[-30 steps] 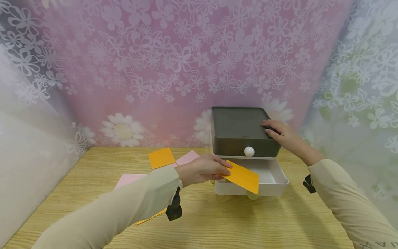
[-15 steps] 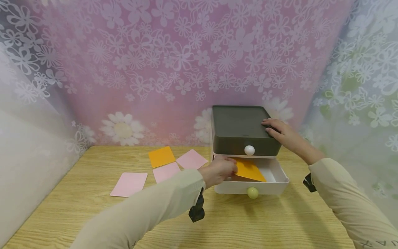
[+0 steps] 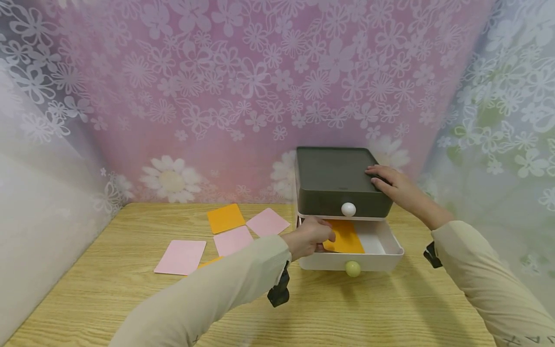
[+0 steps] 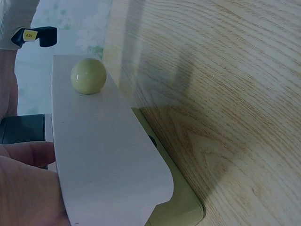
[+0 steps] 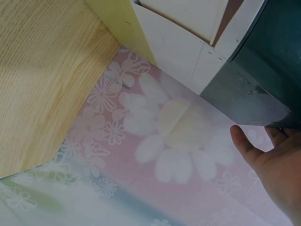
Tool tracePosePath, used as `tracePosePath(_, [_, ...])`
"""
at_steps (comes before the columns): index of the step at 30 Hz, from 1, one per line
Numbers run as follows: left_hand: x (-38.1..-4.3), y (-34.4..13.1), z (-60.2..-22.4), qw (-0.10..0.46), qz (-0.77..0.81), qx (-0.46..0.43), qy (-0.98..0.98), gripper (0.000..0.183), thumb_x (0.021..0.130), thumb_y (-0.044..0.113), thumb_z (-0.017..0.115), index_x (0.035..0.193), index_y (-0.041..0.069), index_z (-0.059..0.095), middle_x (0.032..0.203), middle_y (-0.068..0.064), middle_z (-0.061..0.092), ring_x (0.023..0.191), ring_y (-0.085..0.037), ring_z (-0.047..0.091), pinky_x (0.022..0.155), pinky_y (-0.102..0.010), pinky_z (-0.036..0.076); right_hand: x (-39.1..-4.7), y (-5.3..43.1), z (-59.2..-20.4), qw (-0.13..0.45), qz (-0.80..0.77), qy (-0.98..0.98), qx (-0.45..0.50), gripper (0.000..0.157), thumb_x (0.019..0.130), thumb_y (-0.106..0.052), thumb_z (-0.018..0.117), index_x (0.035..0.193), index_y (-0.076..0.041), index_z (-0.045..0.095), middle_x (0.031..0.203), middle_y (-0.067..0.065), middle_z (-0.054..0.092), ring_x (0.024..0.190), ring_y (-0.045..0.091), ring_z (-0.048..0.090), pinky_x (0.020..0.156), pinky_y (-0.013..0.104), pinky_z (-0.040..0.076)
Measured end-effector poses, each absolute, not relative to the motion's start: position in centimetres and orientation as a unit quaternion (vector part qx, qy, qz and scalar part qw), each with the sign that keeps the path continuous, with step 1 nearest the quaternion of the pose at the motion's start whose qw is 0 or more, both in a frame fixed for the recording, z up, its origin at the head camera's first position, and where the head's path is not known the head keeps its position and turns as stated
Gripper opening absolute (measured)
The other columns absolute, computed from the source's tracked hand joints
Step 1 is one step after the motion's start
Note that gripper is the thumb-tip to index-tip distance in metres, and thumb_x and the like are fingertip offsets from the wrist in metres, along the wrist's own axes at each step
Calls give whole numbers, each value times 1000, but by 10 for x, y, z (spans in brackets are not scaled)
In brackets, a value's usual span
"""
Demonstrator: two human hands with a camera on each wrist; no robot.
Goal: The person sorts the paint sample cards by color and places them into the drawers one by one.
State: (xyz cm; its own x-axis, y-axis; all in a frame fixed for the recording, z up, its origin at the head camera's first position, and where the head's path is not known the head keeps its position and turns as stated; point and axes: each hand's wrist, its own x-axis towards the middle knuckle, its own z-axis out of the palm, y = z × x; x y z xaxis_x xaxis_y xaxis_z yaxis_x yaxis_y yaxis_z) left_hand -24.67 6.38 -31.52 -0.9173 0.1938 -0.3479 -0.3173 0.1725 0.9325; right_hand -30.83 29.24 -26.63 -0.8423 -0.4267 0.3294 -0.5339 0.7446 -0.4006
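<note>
In the head view my left hand (image 3: 310, 237) reaches over the left side of the pulled-out white drawer (image 3: 377, 262), fingers bent at the left edge of an orange card (image 3: 347, 238). The card lies low inside the drawer. A yellow-green knob (image 3: 353, 268) marks the drawer's front. In the left wrist view the drawer front (image 4: 108, 141) hides most of that hand's fingers. Above the drawer, the dark grey top unit (image 3: 336, 171) has a white knob (image 3: 348, 209). My right hand (image 3: 396, 190) rests with extended fingers on its right edge.
Pink cards (image 3: 181, 257) lie on the wooden table (image 3: 347, 313) at the left, near an orange card (image 3: 225, 218). Another orange card (image 3: 210, 261) is partly hidden by my left sleeve. A flowered cloth (image 3: 243, 120) hangs behind the table.
My left hand has moved right and into the drawer with the orange card, which has gone from tilted above the front to lying low inside. The right hand has stayed put.
</note>
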Motion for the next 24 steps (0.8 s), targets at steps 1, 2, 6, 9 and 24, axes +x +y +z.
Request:
tracePosePath(1, [-247, 64, -315, 201, 638, -42, 742, 28, 75, -11, 60, 101, -1, 55, 89, -6, 48, 52, -14, 27, 46, -22, 24, -308, 292, -267, 110, 245, -928, 259, 41, 97, -21, 42, 130, 4, 45, 138, 28, 36, 129, 46, 28, 101, 61, 23])
tracePosePath(2, [-247, 63, -314, 203, 633, -44, 746, 28, 76, -10, 60, 101, -1, 55, 90, -6, 48, 51, -14, 25, 45, -22, 23, -309, 293, -267, 112, 246, -927, 260, 42, 97, -22, 41, 129, 4, 45, 138, 28, 36, 128, 46, 28, 101, 61, 22])
tracePosePath(6, [-245, 61, -310, 210, 623, -45, 752, 31, 77, -8, 61, 107, -1, 54, 102, -8, 52, 45, -12, 19, 42, -21, 20, -310, 293, -270, 123, 250, -924, 261, 45, 98, -28, 40, 129, 3, 45, 137, 26, 37, 129, 44, 29, 105, 56, 22])
tracePosePath(9, [-243, 57, -306, 214, 626, -34, 749, 34, 78, -6, 61, 111, -2, 53, 115, -10, 52, 53, -13, 32, 49, -22, 30, -310, 293, -271, 122, 253, -924, 261, 45, 98, -28, 40, 130, 3, 45, 137, 26, 37, 129, 43, 28, 105, 56, 21])
tracePosePath(24, [-227, -11, -285, 193, 565, 115, 794, 28, 88, 12, 59, 115, 9, 58, 117, -6, 57, 108, -20, 55, 95, -37, 44, -309, 292, -268, 109, 252, -926, 259, 41, 98, -20, 41, 129, 6, 44, 138, 28, 35, 128, 47, 27, 101, 62, 22])
